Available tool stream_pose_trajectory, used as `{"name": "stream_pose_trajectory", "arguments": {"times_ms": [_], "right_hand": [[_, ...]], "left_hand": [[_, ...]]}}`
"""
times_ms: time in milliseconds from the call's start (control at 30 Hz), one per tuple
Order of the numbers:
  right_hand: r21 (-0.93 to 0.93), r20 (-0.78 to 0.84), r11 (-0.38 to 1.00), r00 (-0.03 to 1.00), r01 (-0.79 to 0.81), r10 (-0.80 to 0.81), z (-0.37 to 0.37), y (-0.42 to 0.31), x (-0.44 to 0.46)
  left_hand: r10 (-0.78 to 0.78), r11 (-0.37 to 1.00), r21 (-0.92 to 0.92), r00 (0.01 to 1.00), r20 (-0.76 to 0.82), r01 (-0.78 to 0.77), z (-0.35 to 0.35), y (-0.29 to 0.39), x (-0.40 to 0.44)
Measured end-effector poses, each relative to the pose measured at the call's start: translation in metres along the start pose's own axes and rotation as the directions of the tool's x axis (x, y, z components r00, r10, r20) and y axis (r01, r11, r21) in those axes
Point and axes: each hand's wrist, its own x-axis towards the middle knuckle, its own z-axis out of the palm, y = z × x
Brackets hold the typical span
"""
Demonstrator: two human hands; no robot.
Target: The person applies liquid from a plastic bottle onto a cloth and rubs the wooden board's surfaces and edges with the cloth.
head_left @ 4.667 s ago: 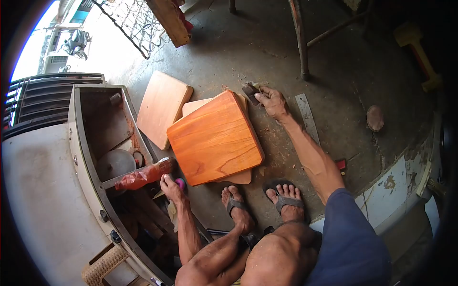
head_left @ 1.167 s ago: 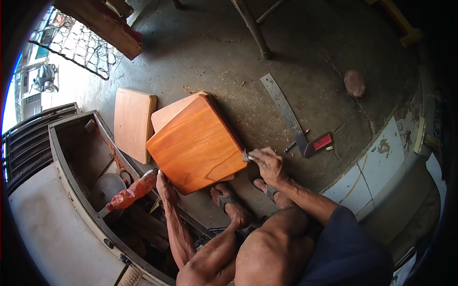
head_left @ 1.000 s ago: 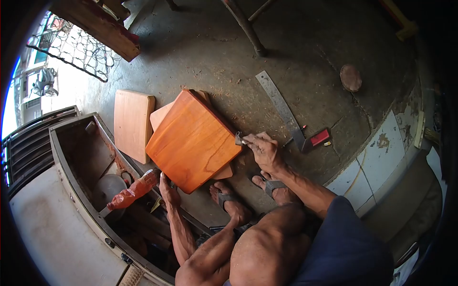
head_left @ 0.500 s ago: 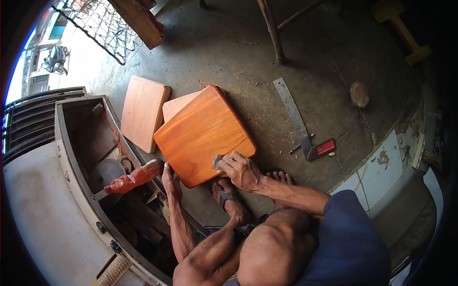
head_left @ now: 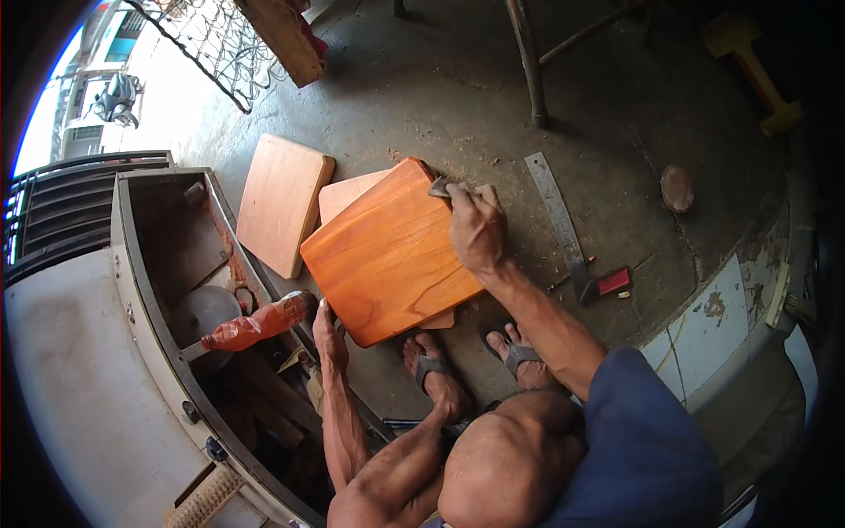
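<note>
An orange-stained wooden board (head_left: 392,255) lies tilted across other boards on the floor, its surface glossy. My right hand (head_left: 480,231) is closed around a small folded dark grey cloth or pad (head_left: 440,187) and presses it on the board near its far right corner. At the near left edge, my left hand (head_left: 330,336) grips the board's side, with part of its fingers hidden. Beneath the stained board, a paler unstained board (head_left: 348,194) sticks out.
Another pale board (head_left: 280,204) lies at the left. A metal try square (head_left: 556,207) and a red box (head_left: 613,281) are on the floor at right. Left of me stands an open cabinet-like trough (head_left: 167,352) with a reddish plastic bottle (head_left: 255,326). Wooden legs (head_left: 526,62) stand behind.
My right hand has slid the grey pad from the board's near edge to its far right corner. My left hand stays at the left edge. The view has shifted slightly.
</note>
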Motion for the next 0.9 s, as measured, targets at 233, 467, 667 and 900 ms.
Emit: {"name": "stream_pose_trajectory", "arguments": {"times_ms": [233,467,667,900], "right_hand": [[0.203,-0.103,0.964,0.983,0.171,-0.153,-0.002,-0.008,0.026],[0.14,-0.086,0.952,0.962,0.271,-0.261,0.039,-0.013,0.031],[0.145,-0.091,0.987,0.994,0.072,-0.059,0.035,-0.004,0.066],[0.172,0.247,0.97,0.946,0.173,-0.212,0.013,0.012,0.095]], "left_hand": [[-0.009,1.0,-0.022,1.0,-0.02,0.009,0.001,0.0,0.006],[-0.053,0.998,-0.038,0.997,0.047,0.055,-0.002,0.006,0.005],[-0.042,0.998,-0.036,0.997,0.072,0.044,-0.006,0.004,0.006],[-0.03,0.998,-0.053,0.995,0.098,0.036,-0.009,0.001,0.01]]}}
